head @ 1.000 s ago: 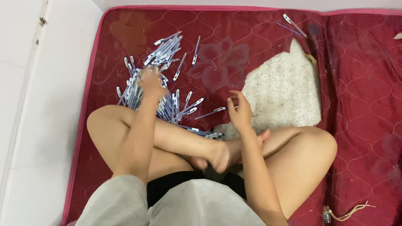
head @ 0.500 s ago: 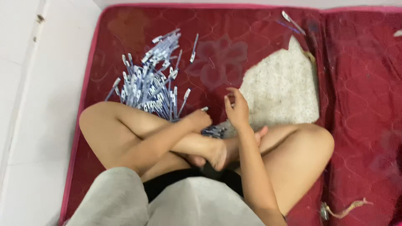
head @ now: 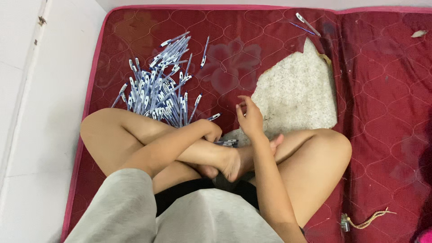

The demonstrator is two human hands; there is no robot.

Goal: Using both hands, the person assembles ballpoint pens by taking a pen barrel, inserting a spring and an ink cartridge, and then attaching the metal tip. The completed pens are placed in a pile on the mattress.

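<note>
Pens (head: 159, 92) heaped on red mattress (head: 382, 90), ahead-left of knees, long axes mostly pointing away from body. Left hand (head: 210, 131) curled at heap's near edge, nearer hand; grip contents unclear. Right hand (head: 249, 118) raised beside it, fingers loosely spread, empty.

Blue-and-white pens (head: 157, 92) lie on a dark red quilted floral mattress (head: 382, 90)

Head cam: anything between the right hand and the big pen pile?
Mostly bare red mattress, by the head view. One stray pen lies in the gap between the right hand and the pen pile, nearer the pile's lower edge.
</note>
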